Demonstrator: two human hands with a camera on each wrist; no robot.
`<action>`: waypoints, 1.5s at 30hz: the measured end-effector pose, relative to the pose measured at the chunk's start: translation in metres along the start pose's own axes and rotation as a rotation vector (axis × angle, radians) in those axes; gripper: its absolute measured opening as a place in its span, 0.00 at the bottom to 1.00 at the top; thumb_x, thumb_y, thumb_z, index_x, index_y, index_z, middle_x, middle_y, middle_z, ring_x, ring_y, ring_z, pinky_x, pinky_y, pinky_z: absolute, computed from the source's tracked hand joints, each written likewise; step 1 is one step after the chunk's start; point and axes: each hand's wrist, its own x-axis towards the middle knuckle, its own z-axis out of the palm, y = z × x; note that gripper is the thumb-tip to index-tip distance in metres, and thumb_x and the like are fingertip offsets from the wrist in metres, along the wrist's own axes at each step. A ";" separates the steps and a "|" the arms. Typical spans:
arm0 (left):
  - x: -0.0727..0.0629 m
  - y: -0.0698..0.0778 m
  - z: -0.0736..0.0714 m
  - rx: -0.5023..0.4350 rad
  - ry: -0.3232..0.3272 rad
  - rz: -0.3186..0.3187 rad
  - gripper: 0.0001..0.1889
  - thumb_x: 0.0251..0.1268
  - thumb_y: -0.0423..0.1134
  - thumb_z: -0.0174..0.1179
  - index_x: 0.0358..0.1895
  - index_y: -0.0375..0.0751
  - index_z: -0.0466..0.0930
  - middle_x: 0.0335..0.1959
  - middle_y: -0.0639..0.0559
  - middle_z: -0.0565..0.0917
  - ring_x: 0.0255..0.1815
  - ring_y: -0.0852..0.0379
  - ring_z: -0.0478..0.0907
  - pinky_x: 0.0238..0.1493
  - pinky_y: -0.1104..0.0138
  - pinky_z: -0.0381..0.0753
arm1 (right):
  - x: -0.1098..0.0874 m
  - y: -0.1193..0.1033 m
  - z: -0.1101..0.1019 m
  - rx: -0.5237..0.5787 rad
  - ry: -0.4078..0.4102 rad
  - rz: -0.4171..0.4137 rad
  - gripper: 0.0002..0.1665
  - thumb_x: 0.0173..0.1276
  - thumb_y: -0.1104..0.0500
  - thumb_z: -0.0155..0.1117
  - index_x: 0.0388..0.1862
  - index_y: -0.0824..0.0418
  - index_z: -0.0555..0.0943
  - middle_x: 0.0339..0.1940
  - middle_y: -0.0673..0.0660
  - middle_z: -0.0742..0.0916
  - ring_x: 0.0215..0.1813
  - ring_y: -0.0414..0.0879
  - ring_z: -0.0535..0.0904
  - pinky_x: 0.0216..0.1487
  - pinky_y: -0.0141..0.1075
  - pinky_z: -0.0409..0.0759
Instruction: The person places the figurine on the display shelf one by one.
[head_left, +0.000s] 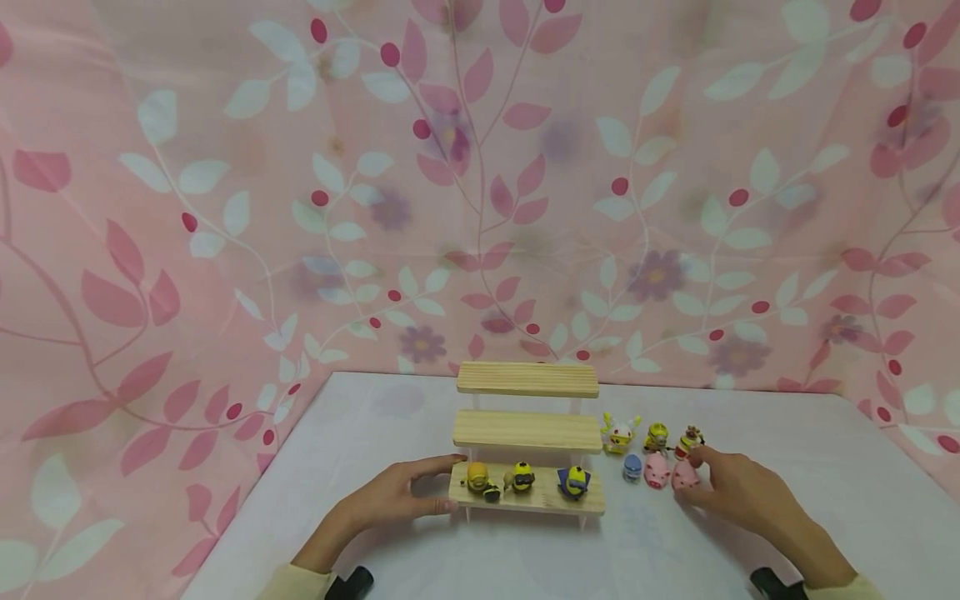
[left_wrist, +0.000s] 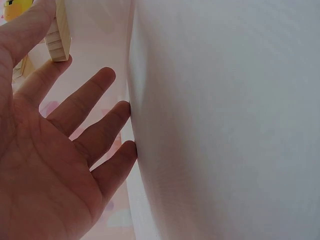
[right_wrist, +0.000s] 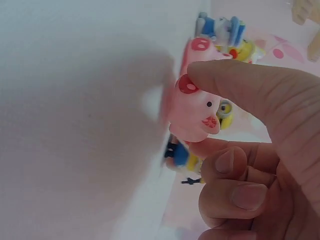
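A three-tier wooden display shelf [head_left: 525, 429] stands on the table. At the left end of its lowest tier is my left hand [head_left: 401, 494], its thumb and forefinger at the board's edges. In the left wrist view the other fingers of that hand [left_wrist: 60, 135] are spread and fairly straight beside the board end [left_wrist: 59, 42]. On the right, my right hand [head_left: 738, 492] pinches a pink pig figurine [right_wrist: 192, 112] between thumb and forefinger, the other fingers curled in. A second pink pig [head_left: 657, 472] sits right beside it.
Several yellow minion figurines, one in blue [head_left: 574, 482], stand on the lowest tier. Right of the shelf are a white-and-yellow figurine [head_left: 619, 435], a small blue figurine [head_left: 632, 468], a minion [head_left: 656, 437] and another figurine [head_left: 687, 442]. A floral pink cloth [head_left: 480, 208] hangs behind.
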 end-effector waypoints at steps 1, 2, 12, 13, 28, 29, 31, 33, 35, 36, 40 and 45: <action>0.000 0.000 0.000 -0.002 -0.001 -0.001 0.34 0.62 0.60 0.65 0.72 0.59 0.69 0.65 0.61 0.76 0.69 0.53 0.67 0.65 0.43 0.66 | -0.001 -0.001 -0.001 -0.003 0.003 -0.002 0.34 0.56 0.38 0.73 0.52 0.59 0.80 0.23 0.50 0.77 0.25 0.45 0.70 0.23 0.38 0.70; 0.000 0.000 0.000 -0.004 -0.001 0.000 0.34 0.62 0.59 0.65 0.72 0.60 0.69 0.65 0.61 0.75 0.69 0.53 0.67 0.65 0.43 0.66 | -0.002 -0.002 -0.001 -0.005 0.007 -0.004 0.33 0.56 0.38 0.73 0.51 0.59 0.80 0.22 0.50 0.77 0.24 0.45 0.70 0.23 0.38 0.69; -0.001 0.002 -0.001 -0.025 0.000 0.003 0.34 0.61 0.59 0.66 0.71 0.63 0.69 0.64 0.62 0.76 0.69 0.52 0.67 0.65 0.43 0.66 | -0.020 -0.018 -0.018 -0.039 0.087 -0.049 0.34 0.56 0.37 0.74 0.51 0.60 0.80 0.20 0.50 0.74 0.22 0.45 0.68 0.21 0.38 0.67; -0.001 0.002 -0.001 -0.027 -0.001 0.005 0.34 0.61 0.58 0.66 0.71 0.62 0.69 0.64 0.62 0.76 0.69 0.52 0.67 0.65 0.43 0.66 | -0.021 -0.020 -0.019 -0.044 0.099 -0.060 0.35 0.56 0.37 0.74 0.51 0.60 0.79 0.20 0.50 0.74 0.22 0.45 0.67 0.21 0.38 0.67; 0.000 0.001 -0.001 -0.022 -0.005 0.011 0.34 0.62 0.58 0.66 0.72 0.60 0.68 0.64 0.60 0.77 0.68 0.52 0.68 0.64 0.45 0.68 | -0.035 -0.065 -0.045 -0.066 0.239 -0.191 0.34 0.54 0.29 0.71 0.48 0.51 0.81 0.18 0.45 0.70 0.20 0.41 0.63 0.19 0.33 0.59; 0.000 0.001 -0.001 -0.024 -0.006 0.006 0.34 0.62 0.58 0.66 0.72 0.60 0.69 0.64 0.60 0.77 0.68 0.52 0.68 0.64 0.46 0.68 | -0.035 -0.069 -0.045 -0.064 0.251 -0.207 0.32 0.54 0.31 0.72 0.48 0.51 0.81 0.18 0.45 0.70 0.20 0.40 0.63 0.19 0.33 0.59; -0.001 0.001 0.000 -0.028 -0.007 -0.001 0.34 0.62 0.58 0.66 0.72 0.59 0.69 0.64 0.60 0.77 0.68 0.52 0.68 0.64 0.45 0.68 | -0.034 -0.075 -0.046 -0.062 0.268 -0.232 0.30 0.54 0.34 0.74 0.48 0.51 0.81 0.18 0.44 0.70 0.20 0.39 0.63 0.19 0.32 0.60; -0.001 0.001 0.001 -0.032 -0.009 -0.005 0.34 0.62 0.58 0.66 0.71 0.59 0.69 0.64 0.59 0.77 0.69 0.51 0.68 0.64 0.44 0.68 | -0.032 -0.081 -0.047 -0.054 0.281 -0.258 0.28 0.55 0.36 0.74 0.47 0.50 0.81 0.18 0.43 0.70 0.19 0.38 0.63 0.19 0.32 0.60; -0.001 0.002 0.001 -0.032 -0.011 -0.007 0.34 0.62 0.58 0.66 0.71 0.59 0.69 0.64 0.59 0.76 0.69 0.50 0.67 0.64 0.44 0.67 | -0.030 -0.087 -0.048 -0.042 0.284 -0.287 0.27 0.56 0.36 0.74 0.47 0.50 0.81 0.18 0.42 0.70 0.20 0.37 0.63 0.19 0.32 0.60; -0.001 0.002 0.001 -0.032 -0.012 -0.008 0.34 0.62 0.58 0.66 0.71 0.59 0.69 0.65 0.59 0.76 0.69 0.50 0.67 0.64 0.44 0.67 | -0.029 -0.090 -0.048 -0.038 0.284 -0.299 0.27 0.56 0.35 0.73 0.47 0.49 0.81 0.17 0.42 0.70 0.20 0.37 0.63 0.19 0.32 0.61; -0.001 0.002 0.000 -0.023 -0.009 -0.002 0.34 0.62 0.59 0.65 0.71 0.60 0.69 0.64 0.59 0.76 0.68 0.51 0.68 0.64 0.45 0.68 | -0.025 -0.105 -0.050 -0.027 0.297 -0.354 0.26 0.57 0.36 0.73 0.47 0.49 0.81 0.17 0.39 0.71 0.20 0.35 0.63 0.19 0.32 0.63; -0.001 0.003 -0.001 -0.018 0.000 0.007 0.34 0.62 0.60 0.65 0.71 0.61 0.69 0.64 0.60 0.77 0.68 0.53 0.68 0.64 0.46 0.68 | -0.018 -0.127 -0.049 -0.014 0.321 -0.408 0.23 0.57 0.40 0.74 0.45 0.49 0.81 0.16 0.41 0.69 0.18 0.35 0.62 0.18 0.31 0.62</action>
